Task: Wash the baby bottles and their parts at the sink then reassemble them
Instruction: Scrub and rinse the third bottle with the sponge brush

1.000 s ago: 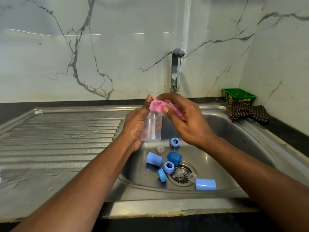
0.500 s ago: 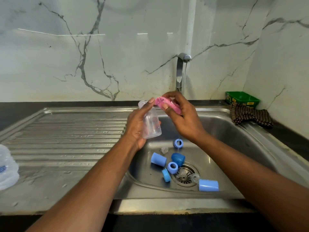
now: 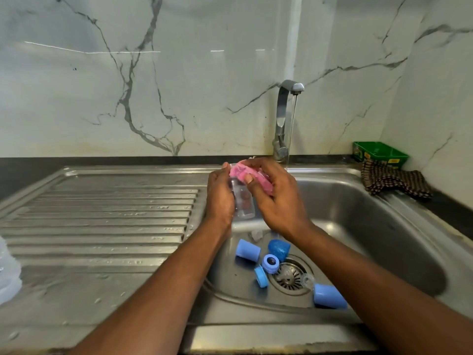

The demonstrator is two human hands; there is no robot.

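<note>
My left hand (image 3: pixel 218 198) grips a small clear baby bottle (image 3: pixel 243 204), held upright above the left side of the sink basin (image 3: pixel 384 226). My right hand (image 3: pixel 276 198) holds a pink sponge (image 3: pixel 249 172) pressed on the bottle's mouth. In the basin lie light blue caps (image 3: pixel 247 250) (image 3: pixel 329 296), a dark blue cap (image 3: pixel 279 248), blue rings (image 3: pixel 270 263) (image 3: pixel 261 277) and clear teats (image 3: pixel 256 235) (image 3: pixel 307 280) around the drain (image 3: pixel 289 275).
The tap (image 3: pixel 285 116) runs a thin stream just right of my hands. A ribbed draining board (image 3: pixel 102 226) lies at the left with a clear bottle (image 3: pixel 7 275) at its left edge. A green box (image 3: pixel 380 153) and a checked cloth (image 3: pixel 394 181) sit at the back right.
The bottle went from tilted to upright. My right hand pushed the pink sponge down onto its mouth and closed in against my left hand. The camera view shifted slightly.
</note>
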